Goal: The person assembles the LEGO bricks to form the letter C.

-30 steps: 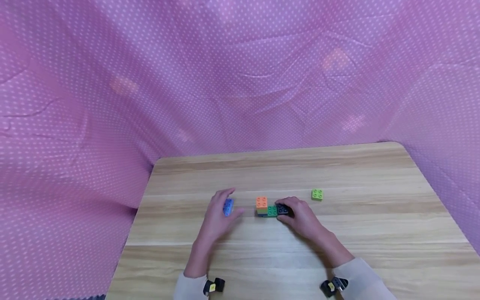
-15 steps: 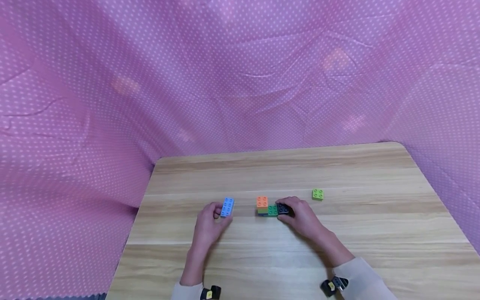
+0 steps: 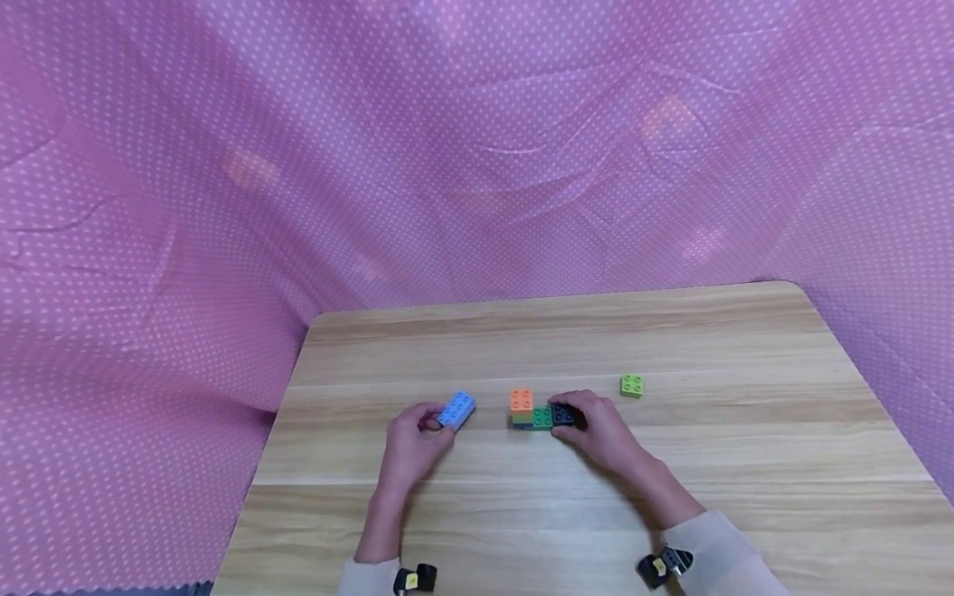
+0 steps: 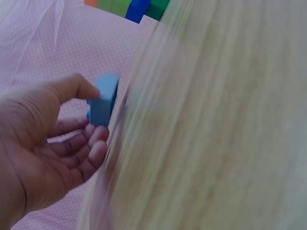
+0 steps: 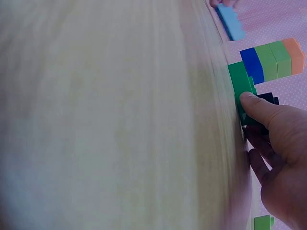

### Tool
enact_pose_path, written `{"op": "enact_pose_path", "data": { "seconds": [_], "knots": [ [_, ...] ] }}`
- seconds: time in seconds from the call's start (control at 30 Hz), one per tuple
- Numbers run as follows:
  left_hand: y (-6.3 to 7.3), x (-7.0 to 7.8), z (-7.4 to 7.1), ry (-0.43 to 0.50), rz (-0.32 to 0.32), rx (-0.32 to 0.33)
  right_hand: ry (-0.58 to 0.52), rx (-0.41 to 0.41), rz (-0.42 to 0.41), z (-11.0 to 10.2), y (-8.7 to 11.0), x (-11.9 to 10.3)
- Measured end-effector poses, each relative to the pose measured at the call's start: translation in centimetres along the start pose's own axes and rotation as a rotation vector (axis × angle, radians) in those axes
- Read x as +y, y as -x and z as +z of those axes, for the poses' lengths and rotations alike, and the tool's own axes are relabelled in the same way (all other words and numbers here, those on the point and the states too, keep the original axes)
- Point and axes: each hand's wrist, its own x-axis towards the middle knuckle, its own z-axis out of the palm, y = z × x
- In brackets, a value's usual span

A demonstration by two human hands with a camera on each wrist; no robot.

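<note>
Between thumb and fingers, my left hand [image 3: 410,444] pinches a light blue toy building brick [image 3: 457,408], studs up and slanted; its near end shows in the left wrist view. To its right stands a joined block build. My right hand [image 3: 605,436] grips this build's right end, thumb on the near side and fingers on the far side. That end carries a black brick [image 3: 562,415] on a long green brick [image 5: 238,79]. At the left end rises a stack: dark blue brick [image 5: 253,66], light green layers [image 5: 271,61], orange brick [image 3: 521,401] on top. Fingers partly cover the black brick.
A lime green brick [image 3: 631,385] with a few studs lies on the wooden table [image 3: 522,513], behind and right of the right hand. Pink dotted cloth [image 3: 477,165] hangs round the table's back and sides. Each wrist wears a small black camera.
My left hand, earlier spread over the light blue brick, has drawn back slightly and now pinches it. The brick has turned clockwise, its far end swinging right. The right hand keeps its hold.
</note>
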Motion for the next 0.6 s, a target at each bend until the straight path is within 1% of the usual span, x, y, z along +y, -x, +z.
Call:
{"op": "enact_pose_path", "data": {
  "seconds": [0.13, 0.2, 0.27, 0.37, 0.47, 0.6],
  "knots": [
    [-0.3, 0.7, 0.0, 0.078, 0.069, -0.025, -0.009, 0.001, 0.003, 0.0, 0.0, 0.1],
    [-0.5, 1.5, -0.1, 0.116, 0.108, -0.028, -0.007, 0.000, 0.001, 0.0, 0.0, 0.1],
    [-0.8, 2.4, -0.2, 0.133, 0.159, -0.035, -0.003, -0.003, -0.004, 0.0, 0.0, 0.1],
    [-1.2, 4.2, -0.3, 0.140, 0.249, -0.058, -0.001, -0.008, -0.004, -0.1, 0.0, -0.1],
    [-1.5, 6.1, -0.3, 0.134, 0.340, -0.101, -0.009, -0.011, 0.001, -0.2, -0.1, -0.2],
    [-1.8, 8.3, 0.1, 0.102, 0.416, -0.161, -0.017, -0.019, 0.006, -0.3, -0.2, -0.4]
  ]
}}
